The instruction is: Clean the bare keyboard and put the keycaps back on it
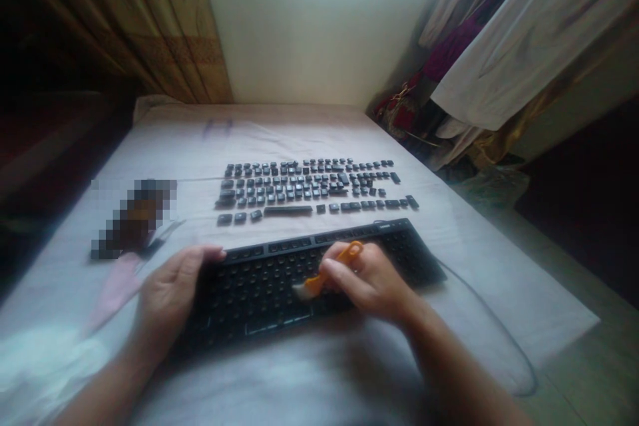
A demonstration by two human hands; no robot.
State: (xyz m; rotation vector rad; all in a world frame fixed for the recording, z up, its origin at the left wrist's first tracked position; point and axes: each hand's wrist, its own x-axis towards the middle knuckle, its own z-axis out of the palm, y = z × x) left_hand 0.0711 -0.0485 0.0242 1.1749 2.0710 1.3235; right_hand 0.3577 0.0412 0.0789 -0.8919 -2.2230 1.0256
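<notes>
A black keyboard (pixel 399 249) with its keycaps removed lies on the cloth-covered table (pixel 309 130) in front of me. My left hand (pixel 167 296) rests flat on the keyboard's left end. In my right hand (pixel 372 279) is a small orange-handled brush (pixel 332 269), its pale bristles touching the bare key sockets near the middle. Several black keycaps (pixel 309 188) are laid out in rows on the cloth just beyond the keyboard.
A pixelated dark object (pixel 132 218) lies at the left of the table, with a pink item (pixel 116 289) beside it. The keyboard's cable (pixel 492 326) loops off to the right. Curtains and hanging clothes (pixel 499 53) stand behind and right.
</notes>
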